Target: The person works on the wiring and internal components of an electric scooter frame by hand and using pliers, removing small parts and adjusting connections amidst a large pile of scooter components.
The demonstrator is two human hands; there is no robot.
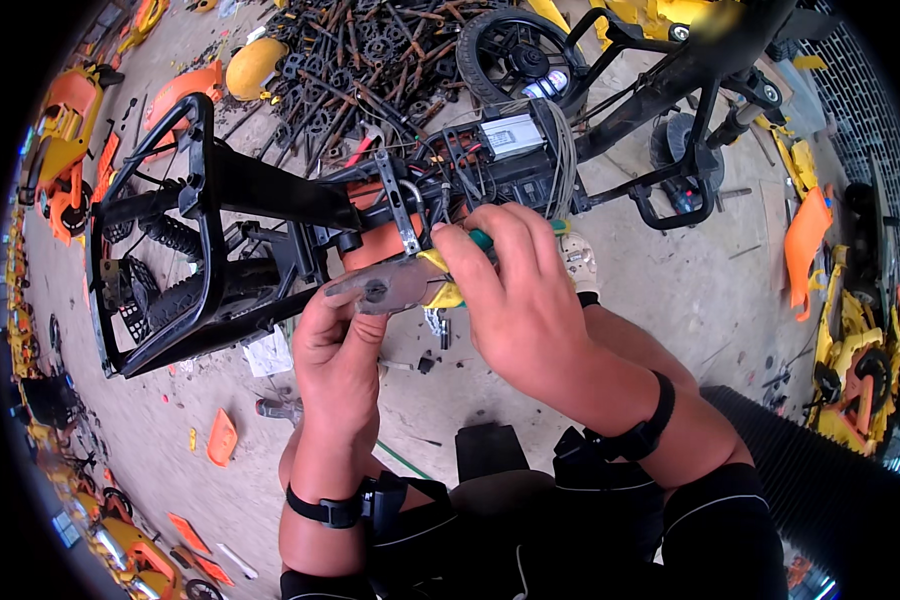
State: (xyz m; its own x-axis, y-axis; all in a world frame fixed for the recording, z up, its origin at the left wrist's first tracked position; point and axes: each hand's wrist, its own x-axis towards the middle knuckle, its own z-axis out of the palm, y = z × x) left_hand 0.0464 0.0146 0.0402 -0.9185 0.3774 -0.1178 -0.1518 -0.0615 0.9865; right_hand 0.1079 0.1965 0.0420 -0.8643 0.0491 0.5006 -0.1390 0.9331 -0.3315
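A pair of pliers (pixel 402 287) with a worn grey metal head and yellow-and-green handles is held between my hands, above the near side of a black vehicle frame (pixel 280 185). My left hand (pixel 338 345) pinches the metal head, thumb below and fingers behind. My right hand (pixel 525 315) is wrapped over the handles; a green end sticks out past its fingers, and the palm side is hidden. Just beyond the pliers, a metal bracket (pixel 397 203) stands on the frame beside loose wires and a silver box (pixel 513 137).
A heap of rusty metal parts (pixel 355 70) lies at the back, near a black wheel (pixel 523 62). Orange and yellow panels (pixel 808 250) are strewn at both sides. A yellow helmet-like dome (pixel 256 70) sits at the far left. A black ribbed mat (pixel 820 470) lies at the right.
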